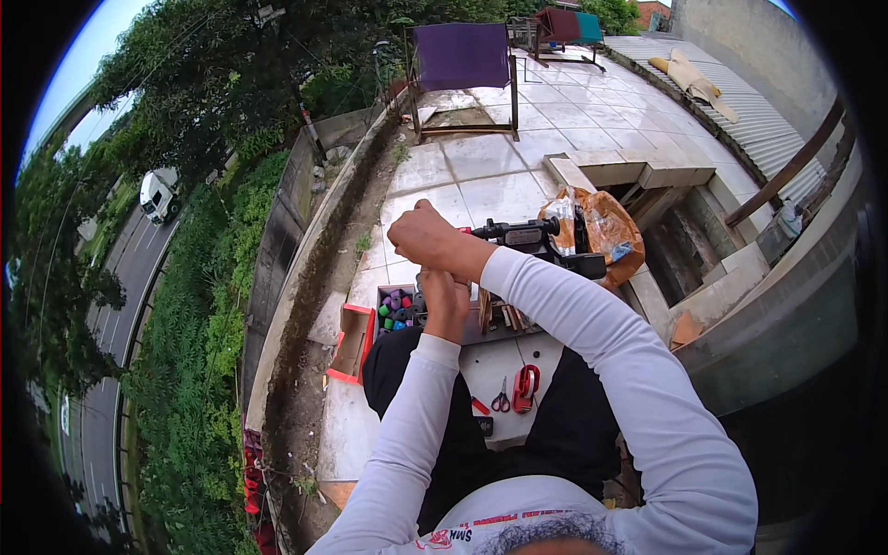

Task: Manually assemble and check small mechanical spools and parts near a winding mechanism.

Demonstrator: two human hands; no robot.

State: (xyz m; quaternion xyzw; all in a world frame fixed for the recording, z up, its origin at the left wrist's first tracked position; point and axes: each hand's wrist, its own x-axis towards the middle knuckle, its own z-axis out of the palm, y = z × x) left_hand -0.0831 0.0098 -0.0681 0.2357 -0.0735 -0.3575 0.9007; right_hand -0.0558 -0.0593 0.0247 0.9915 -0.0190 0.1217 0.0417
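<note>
My right hand (pixel 428 237) reaches across to the left, its fingers curled closed; whatever they hold, if anything, is hidden. Just below it is my left hand (pixel 445 302), close to the right wrist, with its fingers bent and partly covered. What lies between them cannot be made out. Beyond the right forearm stands a black tool or device (pixel 518 233) with a long cylindrical body, its kind unclear. A tray (pixel 473 330) in front of my knees holds small purple, green and blue pieces (pixel 397 306) and flat brown strips (pixel 506 315), partly behind my arms.
Between my legs lie scissors (pixel 500 398), a red-and-black tape dispenser (pixel 524 388) and a small black box (pixel 485 425). An open red box (pixel 351 343) sits left of my knee. A crumpled orange-brown bag (pixel 606 231) lies beside a stairwell opening (pixel 686 245). A low wall (pixel 301 268) edges the left side.
</note>
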